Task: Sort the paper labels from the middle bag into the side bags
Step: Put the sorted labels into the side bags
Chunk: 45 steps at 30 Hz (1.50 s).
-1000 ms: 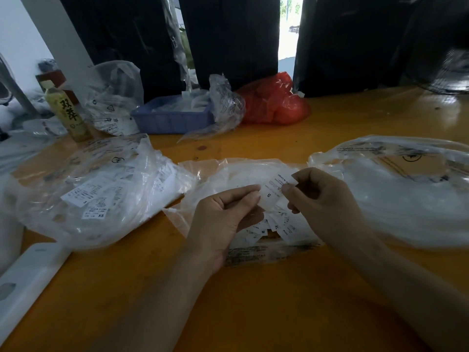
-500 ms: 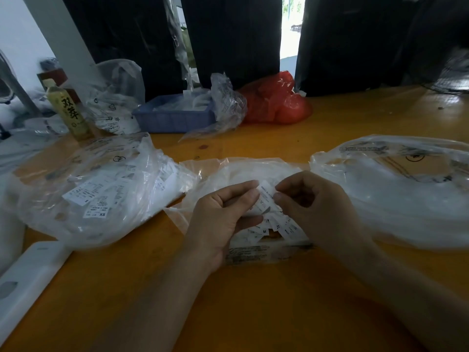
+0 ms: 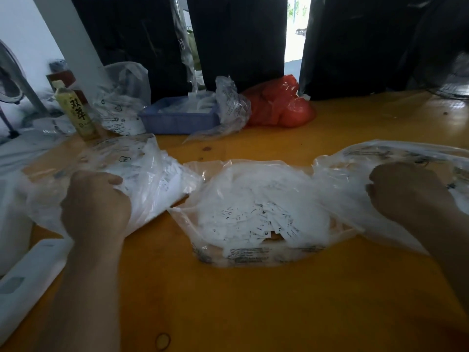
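The middle bag (image 3: 256,255) lies open on the table, with several small white paper labels (image 3: 264,222) printed S, M and XL heaped inside. My left hand (image 3: 96,207) is at the left bag (image 3: 157,174), which is full of labels, its fingers curled into the plastic. My right hand (image 3: 406,194) is at the right bag (image 3: 355,174), fingers curled under, with thin plastic around it. The backs of both hands hide the fingertips, so I cannot see whether either pinches a label.
At the back stand a blue tray (image 3: 177,120), a red bag (image 3: 279,105), a crumpled clear bag (image 3: 121,102) and a yellow bottle (image 3: 76,110). A white flat box (image 3: 28,278) lies at the front left on the orange table (image 3: 253,313).
Both hands were together over the middle bag, each pinching a label. They have moved apart, the left to the left bag and the right to the right bag.
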Tool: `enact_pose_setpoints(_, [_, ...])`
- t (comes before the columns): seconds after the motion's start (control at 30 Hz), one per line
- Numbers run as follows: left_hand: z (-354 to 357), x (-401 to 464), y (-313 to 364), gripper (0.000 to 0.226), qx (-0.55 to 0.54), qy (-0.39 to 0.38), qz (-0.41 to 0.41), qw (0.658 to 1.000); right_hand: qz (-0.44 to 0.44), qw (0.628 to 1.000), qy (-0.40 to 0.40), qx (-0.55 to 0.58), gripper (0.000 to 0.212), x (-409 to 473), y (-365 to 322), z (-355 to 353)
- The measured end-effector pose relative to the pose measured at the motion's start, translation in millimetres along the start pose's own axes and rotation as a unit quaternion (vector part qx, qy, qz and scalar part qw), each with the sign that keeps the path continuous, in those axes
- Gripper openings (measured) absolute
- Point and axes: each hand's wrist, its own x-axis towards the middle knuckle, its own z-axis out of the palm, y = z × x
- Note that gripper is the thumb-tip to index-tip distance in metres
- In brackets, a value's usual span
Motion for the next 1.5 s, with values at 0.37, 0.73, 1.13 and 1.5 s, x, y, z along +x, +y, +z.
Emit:
enact_pose_setpoints(0.37, [10.1, 0.7, 9.8, 0.043, 0.129, -0.058, 0.014, 0.990, 0.007, 0.996, 0.078, 0.034, 0.038, -3.0, -7.8, 3.1])
enact_pose_setpoints(0.73, [-1.1, -25.7, 44.5, 0.034, -0.135, 0.108, 0.134, 0.976, -0.099, 0.873, 0.238, 0.415, 0.015, -30.5, -42.2, -15.9])
enact_pose_setpoints(1.13, [32.8, -111.7, 98.1, 0.036, -0.484, -0.392, 0.151, 0.768, -0.170, 0.773, 0.015, 0.611, 0.008, -66.5, -94.2, 1.8])
enact_pose_setpoints(1.5, [24.7, -108.3, 100.4, 0.025, -0.612, -0.401, -0.004, 0.682, -0.142, 0.779, 0.014, 0.611, 0.012, -66.1, -93.8, -0.6])
